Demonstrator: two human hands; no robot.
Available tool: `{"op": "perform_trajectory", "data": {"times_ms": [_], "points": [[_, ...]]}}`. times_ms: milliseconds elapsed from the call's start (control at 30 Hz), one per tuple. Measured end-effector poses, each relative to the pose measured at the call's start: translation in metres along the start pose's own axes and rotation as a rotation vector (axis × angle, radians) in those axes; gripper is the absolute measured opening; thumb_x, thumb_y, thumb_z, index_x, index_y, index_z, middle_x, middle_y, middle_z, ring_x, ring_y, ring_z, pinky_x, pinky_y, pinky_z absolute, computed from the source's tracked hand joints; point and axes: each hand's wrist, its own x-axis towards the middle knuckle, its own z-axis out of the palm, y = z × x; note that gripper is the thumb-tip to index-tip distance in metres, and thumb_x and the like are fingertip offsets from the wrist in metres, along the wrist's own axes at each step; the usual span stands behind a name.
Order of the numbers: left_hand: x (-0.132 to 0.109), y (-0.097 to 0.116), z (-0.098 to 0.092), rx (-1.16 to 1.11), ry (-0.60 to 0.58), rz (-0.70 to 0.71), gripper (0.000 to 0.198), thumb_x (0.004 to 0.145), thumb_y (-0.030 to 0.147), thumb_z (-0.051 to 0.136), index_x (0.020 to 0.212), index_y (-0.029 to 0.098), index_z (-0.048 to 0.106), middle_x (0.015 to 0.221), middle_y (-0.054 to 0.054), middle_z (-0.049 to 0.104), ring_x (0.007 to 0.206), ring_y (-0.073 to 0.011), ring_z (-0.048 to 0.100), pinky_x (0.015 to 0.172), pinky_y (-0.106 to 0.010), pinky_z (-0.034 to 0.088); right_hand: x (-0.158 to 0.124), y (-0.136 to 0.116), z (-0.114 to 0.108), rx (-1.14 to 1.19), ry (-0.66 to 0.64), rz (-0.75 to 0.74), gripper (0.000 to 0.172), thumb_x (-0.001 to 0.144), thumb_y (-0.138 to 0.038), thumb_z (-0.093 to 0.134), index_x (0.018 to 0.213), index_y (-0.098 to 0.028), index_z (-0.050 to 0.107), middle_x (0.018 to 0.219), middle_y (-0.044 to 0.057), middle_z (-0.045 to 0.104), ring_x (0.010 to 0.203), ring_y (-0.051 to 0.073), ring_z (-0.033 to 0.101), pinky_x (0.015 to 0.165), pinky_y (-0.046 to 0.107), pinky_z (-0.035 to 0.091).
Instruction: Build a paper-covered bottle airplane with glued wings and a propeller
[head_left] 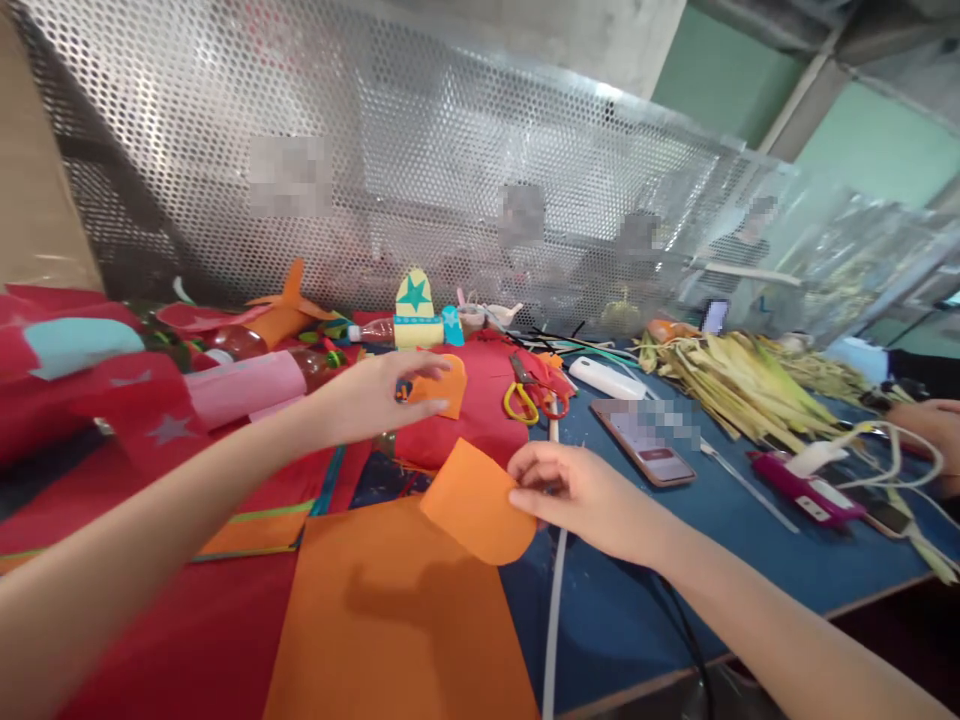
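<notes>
My right hand [581, 495] pinches an orange paper cutout [480, 505] with one rounded end between thumb and fingers, at its right edge. It hangs over a large orange sheet [375, 620], which lies on red paper. Farther back, my left hand [375, 395] curls its thumb and fingers round a smaller orange paper piece [454, 392], also rounded at one end. Behind that piece is a red paper-covered form [495, 400]. Yellow-handled scissors [520, 402] and red-handled scissors [551, 385] lie just right of it.
Paper-wrapped bottle crafts, one a pink roll [247, 385], crowd the left. On the blue table [622, 620] at right are a phone [645, 445], a white device [606, 378], a purple power strip [806, 490] and dried leaves [750, 385]. Another person's hand [926, 430] shows far right.
</notes>
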Motion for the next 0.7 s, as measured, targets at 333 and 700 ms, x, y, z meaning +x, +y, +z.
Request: {"op": "perform_trajectory", "data": {"times_ms": [333,700], "points": [[-0.001,-0.036,-0.016,0.006,-0.355,-0.151,0.079,0.069,0.048,0.068,0.136,0.024,0.034,0.131,-0.012,0.054,0.121,-0.0286,0.052,0.095,-0.037,0.043,-0.011,0.037,0.03,0.198,0.041,0.138,0.015,0.08,-0.017,0.057,0.094,-0.02,0.052,0.093,-0.001,0.053,0.063,0.009,0.065,0.065,0.027,0.057],[-0.002,-0.042,-0.006,-0.042,-0.33,-0.148,0.083,0.064,0.045,0.073,0.136,0.023,0.037,0.094,-0.005,0.064,0.082,-0.0218,0.063,0.076,-0.031,0.046,-0.049,0.033,0.032,-0.746,0.263,-0.252,0.023,0.088,-0.019,0.053,0.108,-0.018,0.064,0.091,0.008,0.067,0.077,0.023,0.066,0.069,0.04,0.056]]}}
